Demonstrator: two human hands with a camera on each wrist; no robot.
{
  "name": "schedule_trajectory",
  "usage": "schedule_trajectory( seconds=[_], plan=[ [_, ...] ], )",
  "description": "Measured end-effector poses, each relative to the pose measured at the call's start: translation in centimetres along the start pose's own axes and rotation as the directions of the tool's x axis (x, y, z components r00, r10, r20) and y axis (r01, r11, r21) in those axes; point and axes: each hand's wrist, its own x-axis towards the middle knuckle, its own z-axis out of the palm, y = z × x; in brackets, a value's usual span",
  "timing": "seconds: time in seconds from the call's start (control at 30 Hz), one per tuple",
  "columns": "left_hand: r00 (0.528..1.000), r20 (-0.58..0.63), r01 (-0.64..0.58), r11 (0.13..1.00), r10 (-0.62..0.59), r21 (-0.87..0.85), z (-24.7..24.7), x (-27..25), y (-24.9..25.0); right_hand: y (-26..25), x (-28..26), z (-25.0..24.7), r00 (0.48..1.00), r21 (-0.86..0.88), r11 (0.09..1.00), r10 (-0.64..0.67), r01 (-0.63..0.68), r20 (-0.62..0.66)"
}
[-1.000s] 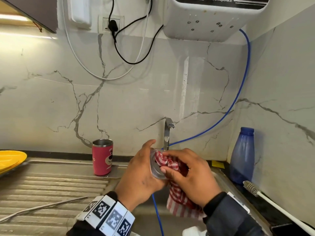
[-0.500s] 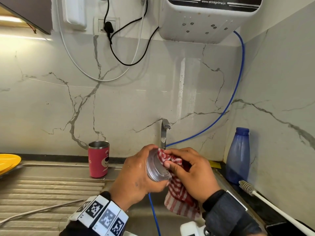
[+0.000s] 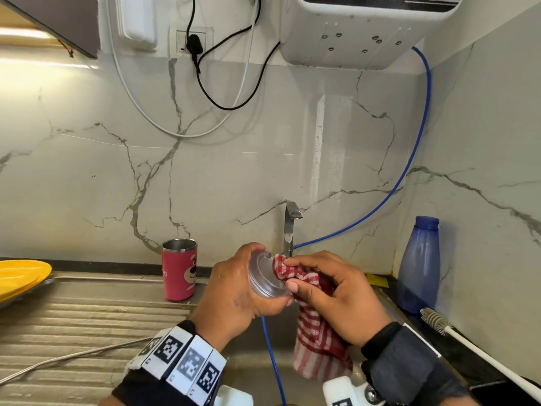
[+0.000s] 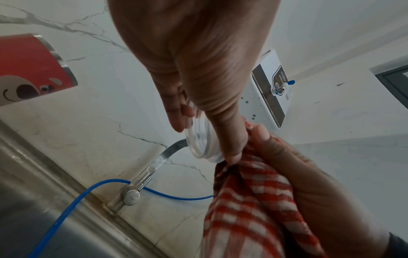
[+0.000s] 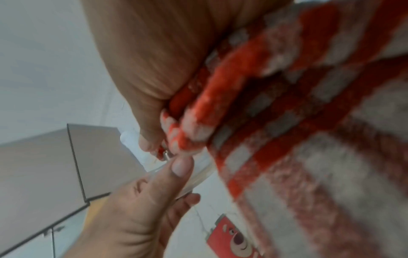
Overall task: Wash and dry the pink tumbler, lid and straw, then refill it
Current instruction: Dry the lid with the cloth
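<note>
My left hand (image 3: 246,294) grips the clear round lid (image 3: 263,276) by its rim, above the sink. My right hand (image 3: 330,291) pinches a red-and-white checked cloth (image 3: 316,341) and presses a fold of it against the lid's face. In the left wrist view the lid (image 4: 202,139) sits between thumb and fingers, with the cloth (image 4: 251,200) beside it. The right wrist view shows the cloth (image 5: 287,122) bunched under my fingers. The pink tumbler (image 3: 179,269) stands upright and open at the back of the draining board. A metal straw (image 3: 73,354) lies on the board's ribs.
A steel tap (image 3: 289,227) rises just behind my hands, with a blue hose (image 3: 272,358) running down into the sink. A blue bottle (image 3: 418,265) and a white bottle brush (image 3: 474,347) stand at the right. A yellow plate (image 3: 20,276) sits far left.
The lid has turned in my left hand, so more of its face shows. My right fingers have shifted the cloth across it. Both hands stay above the sink.
</note>
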Motion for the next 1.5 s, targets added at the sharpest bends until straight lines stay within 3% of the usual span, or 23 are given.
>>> schedule_trajectory(
  seconds=[0.17, 0.33, 0.5, 0.63, 0.8, 1.07, 1.2, 1.33, 1.43, 1.5],
  plan=[
    [1.0, -0.001, 0.019, 0.998, -0.019, -0.067, 0.1, 0.0, -0.1, -0.5, -0.1, -0.3, 0.998, 0.03, 0.998, -0.06, 0.06, -0.018],
    [0.996, 0.06, 0.077, 0.95, -0.062, -0.304, 0.6, -0.1, -0.6, -0.1, 0.0, -0.5, 0.996, 0.126, 0.989, 0.077, -0.072, -0.036],
    [0.987, 0.118, 0.149, 0.887, -0.108, -0.438, 0.8, -0.1, -0.1, 0.1, 0.2, -0.4, 0.993, 0.12, 0.99, 0.082, -0.071, -0.09],
    [0.974, 0.137, 0.223, 0.872, -0.18, -0.436, 1.2, -0.3, -0.4, 1.3, 0.2, -0.6, 0.988, -0.091, 0.993, 0.062, -0.075, -0.143],
    [0.958, 0.122, 0.282, 0.93, -0.259, -0.235, 1.0, -0.6, -2.5, 1.3, 0.0, -0.2, 0.996, -0.283, 0.956, 0.056, -0.075, -0.074],
    [0.912, 0.095, 0.392, 0.916, -0.399, 0.081, -6.0, 1.0, -6.7, 0.9, -0.2, 0.8, 0.997, -0.319, 0.945, 0.079, -0.068, 0.022],
    [0.849, 0.071, 0.499, 0.839, -0.523, 0.219, -9.6, 0.4, -11.0, 0.5, -0.4, 1.5, 0.995, -0.325, 0.944, 0.079, -0.056, 0.056],
    [0.746, 0.086, 0.585, 0.711, -0.66, 0.39, -11.2, -0.3, -14.6, 0.4, -0.5, 1.6, 0.991, -0.337, 0.939, 0.102, -0.069, 0.083],
    [0.713, 0.109, 0.587, 0.674, -0.693, 0.448, -11.0, -0.1, -18.1, 0.5, -0.7, 1.7, 0.991, -0.328, 0.943, 0.096, -0.059, 0.097],
    [0.704, 0.144, 0.587, 0.684, -0.695, 0.433, -11.0, -0.4, -16.9, 0.6, -0.7, 1.7, 0.988, -0.33, 0.942, 0.103, -0.061, 0.112]
  ],
)
